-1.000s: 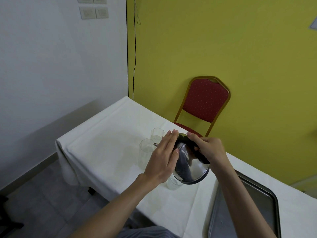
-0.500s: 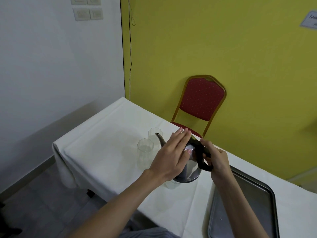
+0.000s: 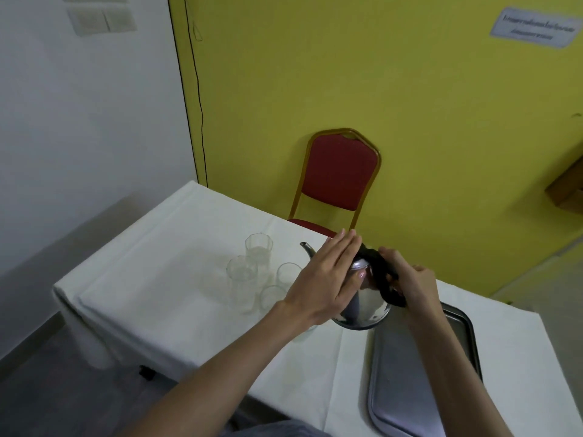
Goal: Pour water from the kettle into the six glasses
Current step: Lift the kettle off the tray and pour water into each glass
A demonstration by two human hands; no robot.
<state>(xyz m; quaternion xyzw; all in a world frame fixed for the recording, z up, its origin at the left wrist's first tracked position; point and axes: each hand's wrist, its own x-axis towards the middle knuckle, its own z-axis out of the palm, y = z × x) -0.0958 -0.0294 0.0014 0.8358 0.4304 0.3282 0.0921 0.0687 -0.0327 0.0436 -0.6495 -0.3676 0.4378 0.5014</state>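
A shiny steel kettle [image 3: 367,305] with a black handle is held above the white tablecloth, nearly upright, its spout [image 3: 307,248] pointing left. My right hand [image 3: 407,280] grips the black handle. My left hand [image 3: 328,279] lies flat with straight fingers against the kettle's lid and left side. Several clear glasses stand in a cluster left of the kettle: a far one [image 3: 258,249], a tall one [image 3: 242,280], and two shorter ones [image 3: 287,274] [image 3: 271,298]. Another glass [image 3: 303,331] shows partly under my left wrist.
A grey metal tray [image 3: 410,373] lies on the table at the right. The white-clothed table [image 3: 157,279] ends at the left and near edges. A red chair [image 3: 340,178] stands behind the table against the yellow wall.
The kettle has tipped back from a steep pour over the glasses to nearly upright and moved slightly right. Both hands stayed on it. The camera view tilted up.
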